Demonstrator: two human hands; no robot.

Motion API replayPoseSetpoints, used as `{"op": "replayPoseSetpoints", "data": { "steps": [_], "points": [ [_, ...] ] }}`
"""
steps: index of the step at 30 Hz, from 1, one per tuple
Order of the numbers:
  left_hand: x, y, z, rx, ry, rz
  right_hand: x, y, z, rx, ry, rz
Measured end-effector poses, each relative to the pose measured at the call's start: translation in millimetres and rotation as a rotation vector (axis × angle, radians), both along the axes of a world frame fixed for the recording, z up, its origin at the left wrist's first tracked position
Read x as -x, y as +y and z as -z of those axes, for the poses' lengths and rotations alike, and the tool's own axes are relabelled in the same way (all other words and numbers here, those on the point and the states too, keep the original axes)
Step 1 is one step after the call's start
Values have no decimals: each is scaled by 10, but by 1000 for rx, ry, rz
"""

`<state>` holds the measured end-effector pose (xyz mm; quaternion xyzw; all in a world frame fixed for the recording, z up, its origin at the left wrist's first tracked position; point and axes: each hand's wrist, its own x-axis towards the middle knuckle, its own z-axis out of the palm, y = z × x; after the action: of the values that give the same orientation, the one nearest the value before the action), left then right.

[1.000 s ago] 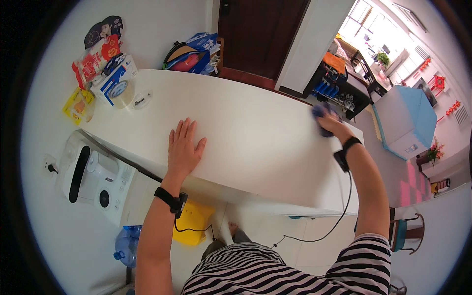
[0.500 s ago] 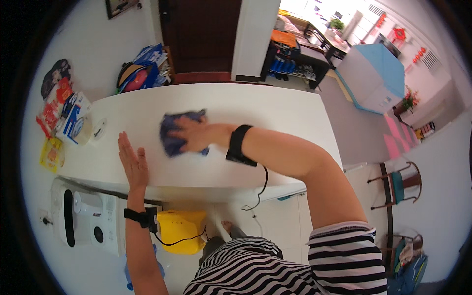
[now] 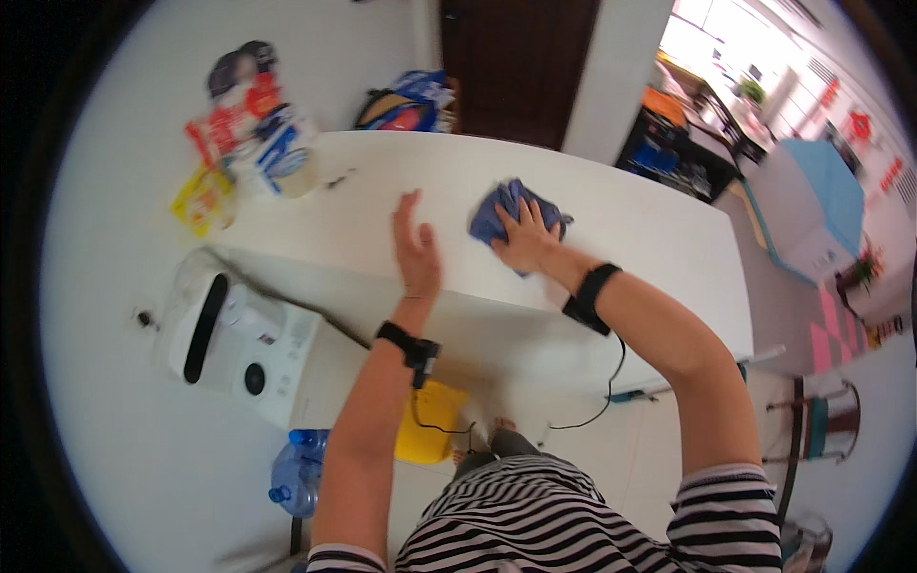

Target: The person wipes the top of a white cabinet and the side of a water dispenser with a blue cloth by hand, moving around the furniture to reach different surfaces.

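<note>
My right hand [image 3: 525,241] lies on a crumpled dark blue cloth [image 3: 499,208], fingers spread and pressing it onto the white counter [image 3: 640,248]. Part of the cloth is covered by the palm and fingers. To the left, my left hand [image 3: 416,250] is at the counter's near edge with its fingers extended and nothing in them. I cannot tell whether it touches the surface. Each wrist wears a black strap with a small box and a cable.
Food packages [image 3: 239,124], a yellow packet [image 3: 202,199] and a round tub [image 3: 292,172] stand at the counter's left end. Below are a white appliance [image 3: 253,334], blue water bottles [image 3: 298,473] and a yellow bin [image 3: 430,425]. A blue-topped white box [image 3: 802,210] stands beyond the right end.
The view has shifted, so the room sits further right in it. My right hand has slid the cloth rightward along the counter. My left hand has also moved right, away from the packages.
</note>
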<state>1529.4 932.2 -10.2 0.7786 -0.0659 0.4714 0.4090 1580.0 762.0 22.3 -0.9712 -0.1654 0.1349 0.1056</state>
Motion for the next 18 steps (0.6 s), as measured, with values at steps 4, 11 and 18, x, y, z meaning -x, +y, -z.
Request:
{"op": "replayPoseSetpoints", "data": {
  "steps": [4,11,18],
  "points": [
    [103,206,-176,296,-22,43,362,446,-96,24,39,-138],
    [148,657,-38,40,126,-274,182,700,-134,69,132,-43],
    [352,1210,207,-236,405,-223,-921,815,-34,200,124,144]
  ]
}}
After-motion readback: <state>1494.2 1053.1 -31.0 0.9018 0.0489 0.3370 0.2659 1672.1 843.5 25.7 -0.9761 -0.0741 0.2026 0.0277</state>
